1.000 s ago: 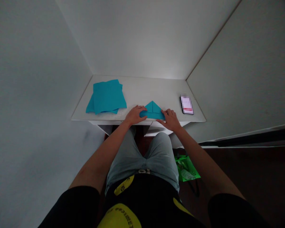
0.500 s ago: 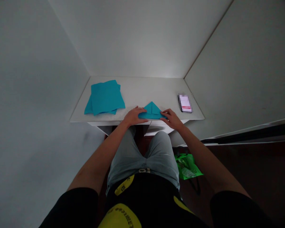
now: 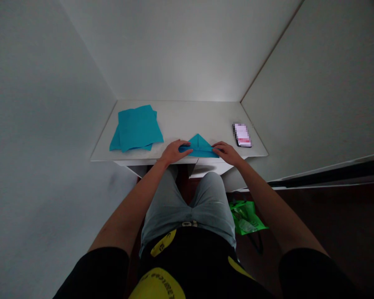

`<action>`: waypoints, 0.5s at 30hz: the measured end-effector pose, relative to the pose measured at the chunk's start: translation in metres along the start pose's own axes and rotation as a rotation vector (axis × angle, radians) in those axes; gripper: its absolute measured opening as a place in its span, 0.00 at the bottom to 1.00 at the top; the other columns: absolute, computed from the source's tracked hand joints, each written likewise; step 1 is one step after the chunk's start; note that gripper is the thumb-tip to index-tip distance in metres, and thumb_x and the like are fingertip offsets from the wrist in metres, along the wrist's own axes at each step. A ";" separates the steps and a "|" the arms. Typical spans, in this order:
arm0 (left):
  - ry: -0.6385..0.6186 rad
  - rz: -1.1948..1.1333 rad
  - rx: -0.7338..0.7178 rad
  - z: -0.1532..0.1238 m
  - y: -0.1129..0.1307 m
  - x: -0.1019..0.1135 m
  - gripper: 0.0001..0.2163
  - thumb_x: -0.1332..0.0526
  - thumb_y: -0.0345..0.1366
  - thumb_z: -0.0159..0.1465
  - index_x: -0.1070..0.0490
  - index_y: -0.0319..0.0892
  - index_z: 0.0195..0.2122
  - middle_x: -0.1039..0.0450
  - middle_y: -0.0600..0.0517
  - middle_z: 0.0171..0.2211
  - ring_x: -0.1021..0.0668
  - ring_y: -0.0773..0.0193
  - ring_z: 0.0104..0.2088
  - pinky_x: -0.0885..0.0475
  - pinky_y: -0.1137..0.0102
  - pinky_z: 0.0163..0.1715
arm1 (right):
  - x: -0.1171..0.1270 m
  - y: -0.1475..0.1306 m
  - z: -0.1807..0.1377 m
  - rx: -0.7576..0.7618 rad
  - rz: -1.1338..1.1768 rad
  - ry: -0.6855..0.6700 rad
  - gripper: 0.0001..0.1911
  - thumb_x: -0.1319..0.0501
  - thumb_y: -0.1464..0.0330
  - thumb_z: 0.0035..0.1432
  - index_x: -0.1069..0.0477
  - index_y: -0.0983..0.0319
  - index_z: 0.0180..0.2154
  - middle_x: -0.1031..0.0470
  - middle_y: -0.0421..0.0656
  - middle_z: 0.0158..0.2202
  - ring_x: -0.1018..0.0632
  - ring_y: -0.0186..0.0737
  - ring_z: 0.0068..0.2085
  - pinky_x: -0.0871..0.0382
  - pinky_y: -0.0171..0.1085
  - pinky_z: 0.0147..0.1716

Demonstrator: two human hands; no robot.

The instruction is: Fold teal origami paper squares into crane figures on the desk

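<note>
A folded sheet of blue paper [image 3: 198, 143] lies at the front edge of the white desk [image 3: 187, 118]. Its upper part forms a triangle with a centre seam, above a flat strip along the bottom. My left hand [image 3: 175, 151] grips the paper's left end, thumb on the strip and fingers above it. At the right end, my right hand [image 3: 226, 152] holds the paper between its thumb and fingers. The undersides of both fingertips are hidden.
Several blue sheets [image 3: 139, 128] lie in a loose stack at the desk's left. A phone [image 3: 242, 135] with a lit screen rests on the right side. White walls [image 3: 180, 50] enclose the desk. A green bag [image 3: 247, 218] is on the floor, right of my legs.
The bottom strip of the folded paper has come down slightly toward me, its crease now showing. My right thumb has moved up onto the paper's right end. Both hands stay on the paper.
</note>
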State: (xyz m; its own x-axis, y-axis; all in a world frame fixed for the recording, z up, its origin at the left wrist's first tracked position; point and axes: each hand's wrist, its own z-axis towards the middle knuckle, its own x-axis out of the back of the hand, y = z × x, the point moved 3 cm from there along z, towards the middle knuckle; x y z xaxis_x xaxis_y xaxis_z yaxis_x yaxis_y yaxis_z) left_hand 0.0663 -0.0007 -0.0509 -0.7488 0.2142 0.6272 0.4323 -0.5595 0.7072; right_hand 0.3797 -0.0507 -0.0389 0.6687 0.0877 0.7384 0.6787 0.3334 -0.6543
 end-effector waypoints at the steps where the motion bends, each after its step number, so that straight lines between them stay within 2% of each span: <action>1: 0.005 0.003 0.025 0.000 0.000 0.001 0.15 0.29 0.45 0.70 0.17 0.46 0.54 0.13 0.46 0.54 0.14 0.51 0.56 0.28 0.51 0.72 | 0.000 0.001 0.002 -0.037 0.002 0.015 0.23 0.40 0.50 0.73 0.15 0.59 0.44 0.17 0.52 0.50 0.18 0.48 0.47 0.23 0.46 0.50; 5: 0.039 0.063 0.137 0.003 -0.002 0.002 0.13 0.35 0.41 0.73 0.17 0.47 0.56 0.14 0.48 0.54 0.14 0.51 0.55 0.21 0.56 0.63 | -0.003 0.010 0.008 -0.208 -0.083 0.102 0.20 0.38 0.53 0.69 0.18 0.62 0.46 0.19 0.49 0.40 0.21 0.46 0.38 0.24 0.46 0.45; 7: 0.062 0.103 0.144 0.004 -0.002 0.002 0.16 0.35 0.40 0.73 0.19 0.46 0.59 0.15 0.47 0.56 0.15 0.51 0.57 0.22 0.56 0.64 | -0.006 0.010 0.011 -0.217 -0.130 0.162 0.18 0.37 0.56 0.67 0.19 0.62 0.48 0.20 0.50 0.41 0.22 0.48 0.39 0.24 0.48 0.47; 9: 0.073 0.151 0.113 0.006 -0.001 0.001 0.19 0.34 0.39 0.71 0.21 0.46 0.62 0.18 0.45 0.59 0.17 0.50 0.59 0.24 0.55 0.66 | -0.008 0.000 0.013 -0.199 -0.169 0.277 0.19 0.37 0.59 0.67 0.20 0.63 0.53 0.22 0.54 0.47 0.22 0.52 0.45 0.24 0.52 0.52; 11: 0.060 0.198 0.081 0.006 0.000 0.000 0.20 0.34 0.38 0.70 0.20 0.47 0.63 0.21 0.44 0.61 0.20 0.49 0.63 0.26 0.52 0.68 | -0.015 -0.027 0.015 -0.177 -0.216 0.402 0.20 0.37 0.60 0.69 0.22 0.64 0.57 0.25 0.59 0.54 0.23 0.58 0.52 0.27 0.57 0.57; 12: 0.045 0.219 0.072 0.006 0.000 0.000 0.19 0.35 0.38 0.71 0.19 0.48 0.62 0.21 0.44 0.63 0.21 0.48 0.65 0.27 0.51 0.69 | -0.023 -0.047 0.016 -0.148 -0.245 0.409 0.20 0.38 0.61 0.70 0.21 0.64 0.57 0.25 0.60 0.55 0.24 0.60 0.55 0.28 0.58 0.59; 13: 0.022 0.235 0.066 0.006 0.000 -0.001 0.17 0.35 0.38 0.71 0.18 0.50 0.60 0.22 0.45 0.64 0.23 0.48 0.67 0.29 0.49 0.71 | -0.033 -0.073 0.018 -0.094 -0.255 0.379 0.19 0.39 0.61 0.72 0.21 0.63 0.57 0.25 0.59 0.55 0.25 0.60 0.57 0.30 0.58 0.60; 15: -0.037 0.258 0.046 0.005 0.000 -0.002 0.16 0.37 0.36 0.72 0.17 0.54 0.59 0.22 0.51 0.67 0.28 0.49 0.73 0.34 0.48 0.74 | -0.063 -0.135 0.021 0.102 -0.218 0.217 0.17 0.42 0.61 0.77 0.21 0.61 0.56 0.23 0.56 0.56 0.25 0.56 0.59 0.32 0.55 0.63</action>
State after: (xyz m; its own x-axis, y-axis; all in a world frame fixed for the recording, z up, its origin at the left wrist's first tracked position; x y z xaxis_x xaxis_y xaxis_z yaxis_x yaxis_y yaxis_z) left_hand 0.0702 0.0030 -0.0500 -0.5926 0.0984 0.7995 0.6296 -0.5626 0.5359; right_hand 0.2393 -0.0813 0.0070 0.5676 -0.1946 0.7999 0.7864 0.4157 -0.4569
